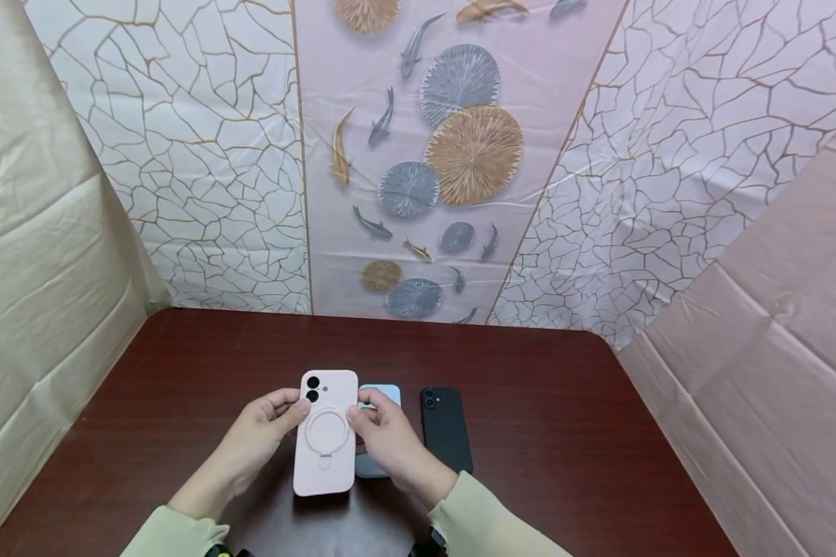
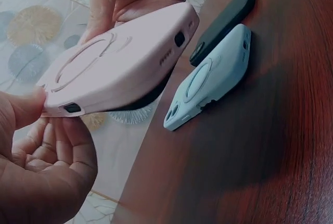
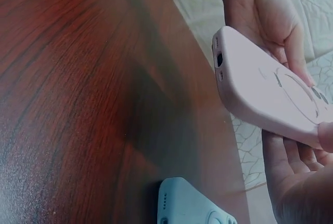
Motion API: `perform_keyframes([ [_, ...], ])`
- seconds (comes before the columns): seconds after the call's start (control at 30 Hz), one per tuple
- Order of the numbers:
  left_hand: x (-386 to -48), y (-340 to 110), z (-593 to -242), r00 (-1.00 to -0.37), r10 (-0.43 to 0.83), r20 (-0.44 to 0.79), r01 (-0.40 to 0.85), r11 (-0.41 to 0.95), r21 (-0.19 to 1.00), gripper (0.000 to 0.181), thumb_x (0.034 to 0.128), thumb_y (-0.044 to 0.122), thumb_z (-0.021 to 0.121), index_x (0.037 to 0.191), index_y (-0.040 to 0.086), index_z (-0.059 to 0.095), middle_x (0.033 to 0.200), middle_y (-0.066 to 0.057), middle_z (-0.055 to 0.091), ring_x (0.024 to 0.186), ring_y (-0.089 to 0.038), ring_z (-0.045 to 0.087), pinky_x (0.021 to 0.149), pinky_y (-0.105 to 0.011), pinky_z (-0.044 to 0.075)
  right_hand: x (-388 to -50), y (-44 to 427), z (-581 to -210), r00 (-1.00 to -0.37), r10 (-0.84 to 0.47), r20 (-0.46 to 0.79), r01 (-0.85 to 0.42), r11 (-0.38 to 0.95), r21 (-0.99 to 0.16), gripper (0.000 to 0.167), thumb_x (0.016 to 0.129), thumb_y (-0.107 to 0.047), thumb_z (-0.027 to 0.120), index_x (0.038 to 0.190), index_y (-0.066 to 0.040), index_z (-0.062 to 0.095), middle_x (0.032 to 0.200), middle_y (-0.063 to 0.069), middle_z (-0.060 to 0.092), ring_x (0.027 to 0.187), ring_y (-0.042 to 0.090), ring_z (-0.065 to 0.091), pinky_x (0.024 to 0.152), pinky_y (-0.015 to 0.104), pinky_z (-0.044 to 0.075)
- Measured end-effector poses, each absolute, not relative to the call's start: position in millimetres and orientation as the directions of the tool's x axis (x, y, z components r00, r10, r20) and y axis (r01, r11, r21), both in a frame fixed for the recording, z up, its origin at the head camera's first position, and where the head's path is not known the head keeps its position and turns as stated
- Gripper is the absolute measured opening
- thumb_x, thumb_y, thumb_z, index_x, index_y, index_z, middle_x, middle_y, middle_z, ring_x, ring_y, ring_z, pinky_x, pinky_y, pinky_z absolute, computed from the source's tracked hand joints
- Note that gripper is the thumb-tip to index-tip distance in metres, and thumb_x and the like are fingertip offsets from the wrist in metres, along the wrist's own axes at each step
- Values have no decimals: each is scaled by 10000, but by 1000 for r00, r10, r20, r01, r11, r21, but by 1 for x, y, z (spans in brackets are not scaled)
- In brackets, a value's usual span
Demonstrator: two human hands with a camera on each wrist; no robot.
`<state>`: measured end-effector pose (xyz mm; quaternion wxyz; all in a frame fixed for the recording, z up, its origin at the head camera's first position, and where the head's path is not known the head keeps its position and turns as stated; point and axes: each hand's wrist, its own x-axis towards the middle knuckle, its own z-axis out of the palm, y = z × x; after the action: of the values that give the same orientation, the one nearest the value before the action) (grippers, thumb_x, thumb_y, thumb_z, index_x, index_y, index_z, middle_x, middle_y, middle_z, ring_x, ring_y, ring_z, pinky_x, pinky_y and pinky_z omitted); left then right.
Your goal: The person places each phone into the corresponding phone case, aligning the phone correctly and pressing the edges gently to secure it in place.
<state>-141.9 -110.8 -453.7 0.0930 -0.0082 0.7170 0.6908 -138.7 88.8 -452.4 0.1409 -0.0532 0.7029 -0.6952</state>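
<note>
Both hands hold a pink phone case (image 1: 325,476) above the table, its back with a ring and camera openings facing up. My left hand (image 1: 251,437) pinches its left edge near the camera corner. Opposite, my right hand (image 1: 392,445) pinches the right edge, thumb on the back and fingers beneath. A dark edge shows along the underside of the pink case (image 2: 125,63) in the left wrist view; whether a phone sits fully inside, I cannot tell. Partly behind my right hand lies a light blue phone case (image 2: 221,60) with a similar ring.
A black phone or case (image 1: 447,429) lies on the dark red-brown table (image 1: 550,433), right of the blue one. Patterned cloth (image 1: 404,247) hangs behind the table's far edge, with plain cloth at both sides.
</note>
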Motion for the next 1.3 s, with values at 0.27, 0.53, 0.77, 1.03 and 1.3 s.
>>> perform_keyframes([
  [0.27, -140, -107, -457, -976, 184, -114, -109, 37, 993, 311, 978, 112, 576, 1237, -56, 542, 1088, -142, 645, 988, -205, 606, 872, -311, 497, -143, 92, -452, -965, -222, -141, 135, 41, -990, 213, 1016, -159, 513, 1201, -62, 559, 960, 102, 701, 755, 207, 665, 702, 395, 559],
  [0.53, -136, -106, -461, -956, 279, -94, -70, 94, 993, 313, 981, 139, 575, 1219, -63, 549, 1068, -129, 643, 1012, -213, 596, 885, -321, 490, -151, 101, -444, -976, -178, -126, 130, -7, -992, 220, 1027, -192, 491, 1205, -76, 550, 958, 104, 695, 786, 199, 657, 751, 413, 545],
  [0.77, -134, -107, -461, -949, 310, -53, -16, 121, 992, 303, 978, 146, 580, 1210, -49, 554, 1044, -112, 635, 976, -213, 599, 856, -313, 494, -152, 103, -443, -976, -169, -141, 146, -20, -989, 216, 1025, -186, 494, 1207, -83, 550, 961, 96, 690, 822, 187, 650, 764, 404, 533],
  [1.03, -131, -108, -462, -952, 303, 40, 93, 165, 982, 239, 980, 97, 562, 1158, -60, 590, 962, -108, 645, 888, -189, 609, 782, -272, 502, -151, 99, -442, -974, -160, -160, 171, -60, -983, 212, 1015, -193, 517, 1178, -66, 566, 871, 79, 675, 749, 147, 618, 649, 313, 513],
  [1.3, -130, -107, -465, -943, 331, -12, 21, 96, 995, 360, 934, 145, 652, 1186, -93, 556, 1025, -151, 643, 916, -216, 644, 788, -271, 526, -152, 101, -445, -978, -136, -156, 163, -41, -986, 213, 1023, -188, 499, 1189, -69, 559, 923, 86, 688, 772, 152, 634, 653, 316, 527],
])
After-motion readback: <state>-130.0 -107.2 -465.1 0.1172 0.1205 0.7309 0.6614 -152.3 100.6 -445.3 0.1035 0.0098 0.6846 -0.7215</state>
